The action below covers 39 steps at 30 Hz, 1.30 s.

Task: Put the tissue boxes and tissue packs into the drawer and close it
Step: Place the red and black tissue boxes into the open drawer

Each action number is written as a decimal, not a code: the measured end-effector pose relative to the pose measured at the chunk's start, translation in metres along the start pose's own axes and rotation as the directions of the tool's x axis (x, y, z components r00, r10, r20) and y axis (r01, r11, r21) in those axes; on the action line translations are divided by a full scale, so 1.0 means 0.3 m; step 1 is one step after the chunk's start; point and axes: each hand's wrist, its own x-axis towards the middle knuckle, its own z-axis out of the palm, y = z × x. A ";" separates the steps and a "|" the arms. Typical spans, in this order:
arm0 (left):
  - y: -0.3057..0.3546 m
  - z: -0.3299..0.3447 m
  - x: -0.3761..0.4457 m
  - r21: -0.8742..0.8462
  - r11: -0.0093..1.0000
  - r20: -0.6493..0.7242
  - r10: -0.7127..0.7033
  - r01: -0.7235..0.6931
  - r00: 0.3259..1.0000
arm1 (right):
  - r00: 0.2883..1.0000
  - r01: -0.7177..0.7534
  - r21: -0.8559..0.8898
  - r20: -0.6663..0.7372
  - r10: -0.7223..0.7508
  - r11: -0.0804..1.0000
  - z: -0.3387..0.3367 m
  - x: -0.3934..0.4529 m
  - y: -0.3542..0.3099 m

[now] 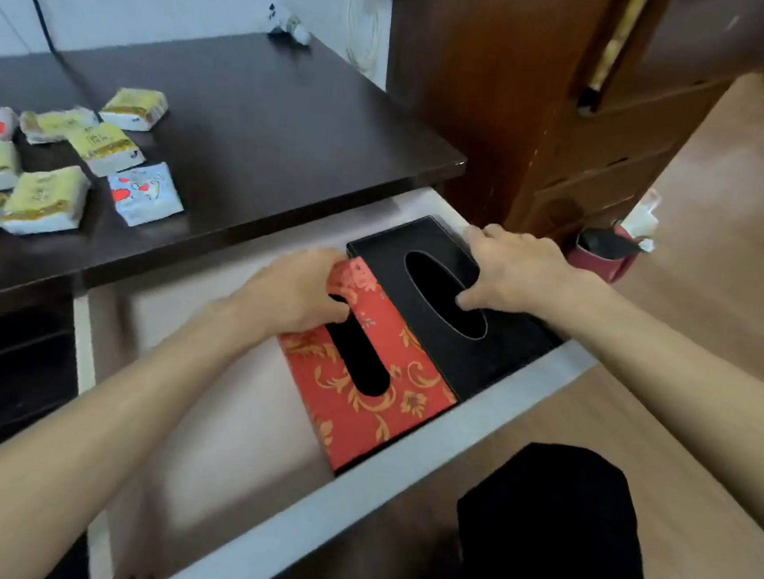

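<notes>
The white drawer [402,462] is pulled out under the dark desk. Two tissue boxes lie side by side at its right end. The red box with gold flower pattern [375,399] is on the left, and my left hand [297,291] grips its far end with the thumb in the slot. The black box [495,345] is on the right, and my right hand [511,268] rests on its far right part with a finger in the oval opening. Several small tissue packs [46,200], yellow ones and one with red hearts [146,192], lie on the desk at the left.
The dark desk top [268,141] carries a black cable and a small white object [292,29] at the back. A brown wooden cabinet [570,121] stands to the right of the drawer, with a red bin [600,257] on the wooden floor beside it. The drawer's left half shows bare bottom.
</notes>
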 end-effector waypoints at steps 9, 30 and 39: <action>-0.021 0.042 0.000 0.087 0.994 -0.124 0.079 -0.068 0.989 | 0.999 0.011 0.044 -0.046 -0.009 0.999 0.004 -0.020 0.036; 0.111 0.118 -0.002 0.270 0.962 -0.261 0.030 0.043 0.965 | 0.997 0.015 0.359 -0.074 0.012 0.933 0.106 -0.103 0.107; 0.117 0.138 -0.036 0.177 0.981 -0.275 -0.028 0.079 0.961 | 0.999 0.017 0.388 -0.051 0.003 0.922 0.134 -0.147 0.115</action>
